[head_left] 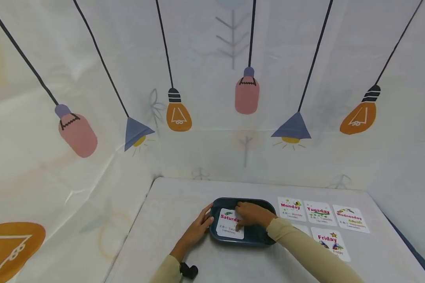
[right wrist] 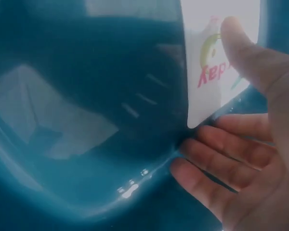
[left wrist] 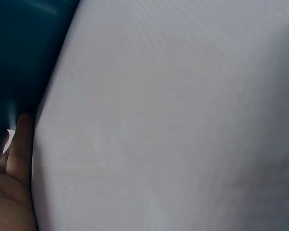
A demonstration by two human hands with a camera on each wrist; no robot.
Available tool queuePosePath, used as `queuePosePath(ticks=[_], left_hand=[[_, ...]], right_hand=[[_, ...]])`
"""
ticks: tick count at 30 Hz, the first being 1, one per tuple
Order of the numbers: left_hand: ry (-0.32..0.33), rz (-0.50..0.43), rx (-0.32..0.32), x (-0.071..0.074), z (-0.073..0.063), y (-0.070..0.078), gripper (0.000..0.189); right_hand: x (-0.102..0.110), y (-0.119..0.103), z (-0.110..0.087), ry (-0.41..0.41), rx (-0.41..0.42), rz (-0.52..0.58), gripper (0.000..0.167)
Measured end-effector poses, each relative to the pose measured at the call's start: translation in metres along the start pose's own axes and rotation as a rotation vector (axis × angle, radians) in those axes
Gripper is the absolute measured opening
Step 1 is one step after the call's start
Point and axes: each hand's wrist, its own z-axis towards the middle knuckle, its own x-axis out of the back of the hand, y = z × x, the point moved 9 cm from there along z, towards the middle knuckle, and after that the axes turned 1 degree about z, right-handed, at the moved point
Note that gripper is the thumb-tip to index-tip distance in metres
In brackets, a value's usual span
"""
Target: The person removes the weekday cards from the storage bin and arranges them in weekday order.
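A dark teal tray (head_left: 256, 239) stands on the table with a white Saturday card (head_left: 226, 232) inside, toward its left end. Against the tray's outer left side, my left hand (head_left: 194, 232) rests with fairly straight fingers; the left wrist view shows fingertips touching the tray wall (left wrist: 29, 53). My right hand (head_left: 253, 215) reaches into the tray and grips the Saturday card by its right part. In the right wrist view, the thumb of the right hand (right wrist: 260, 154) lies on the card's printed face (right wrist: 221, 67), and the other fingers are at its edge. Part of the print is covered.
Right of the tray lie Monday (head_left: 291, 210), Tuesday (head_left: 319, 214) and Wednesday (head_left: 350, 219) cards in a row. Below them are a Friday card (head_left: 327, 239) and another card (head_left: 302, 228) mostly hidden by my right sleeve. White printed sheets (head_left: 212, 157) surround the table (head_left: 184, 192).
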Motion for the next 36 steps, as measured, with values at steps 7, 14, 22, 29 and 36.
queuePosePath(ticks=[7, 14, 22, 29, 36], left_hand=[[0.007, 0.0, 0.032, 0.0, -0.001, -0.005, 0.054], [-0.01, 0.009, 0.013, -0.003, 0.001, -0.005, 0.054], [-0.002, 0.004, 0.02, -0.002, -0.006, -0.006, 0.055], [-0.015, -0.021, 0.008, -0.004, -0.004, -0.005, 0.056], [-0.017, 0.004, -0.014, -0.001, 0.0, -0.002, 0.054]], right_hand=[[-0.006, -0.006, 0.009, -0.046, -0.036, -0.086, 0.08], [-0.012, -0.009, 0.009, -0.062, -0.089, -0.113, 0.08], [-0.006, -0.024, 0.008, 0.014, -0.051, -0.112, 0.081], [0.008, -0.01, 0.005, 0.074, -0.039, 0.308, 0.042], [0.028, 0.018, -0.009, 0.195, -0.004, 0.624, 0.026]])
